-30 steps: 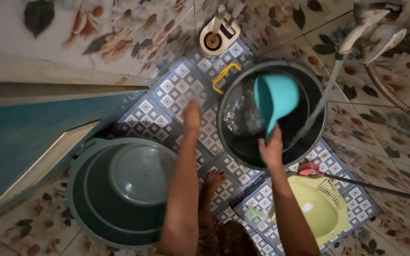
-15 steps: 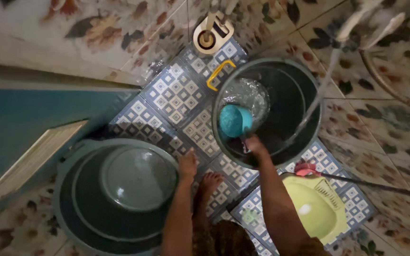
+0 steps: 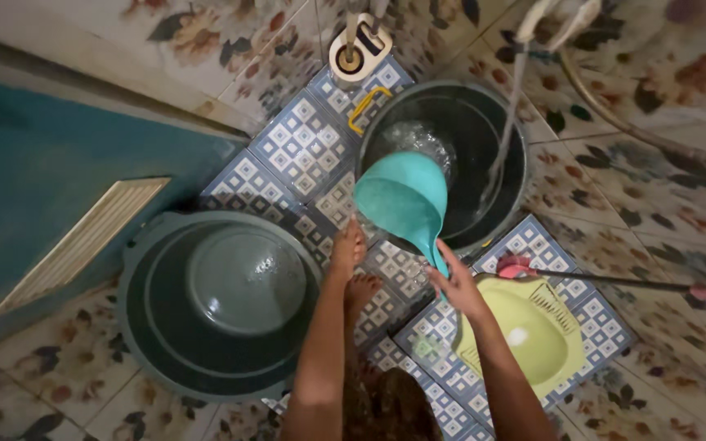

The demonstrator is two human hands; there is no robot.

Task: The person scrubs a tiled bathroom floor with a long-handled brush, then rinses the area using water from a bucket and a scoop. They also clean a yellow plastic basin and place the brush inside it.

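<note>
Right hand (image 3: 458, 286) is closed around the handle end of the teal dipper (image 3: 402, 200); fingers are wrapped and the grip looks firm. The dipper's long axis runs from the hand up and left toward the black bucket (image 3: 510, 143). Its bowl sits over the bucket's near-left rim, raised above the water, and the mouth appears tipped away from the camera, so the contents cannot be seen.

Left hand (image 3: 347, 249) hangs open and holds nothing. Its fingers point down at the patterned floor tiles (image 3: 300, 147), between the bucket and the grey basin (image 3: 218, 302). It is near the dipper bowl but not touching it. The right hand is the one on the tool, and the left is nearer the basin.

The basin sits well left of the bucket, toward the teal door (image 3: 59, 204), with a smaller round tub nested inside it.

A stream of water (image 3: 507, 114) falls from the tap fittings at the top edge into the right side of the bucket. The yellow-green squat pan (image 3: 533, 335) lies just right of the right forearm, and a pink-handled brush (image 3: 614, 282) crosses its top edge.

There are no packages, labels or signs. A round white fixture (image 3: 359, 51) stands at the wall foot behind the bucket; its kind is unclear.
</note>
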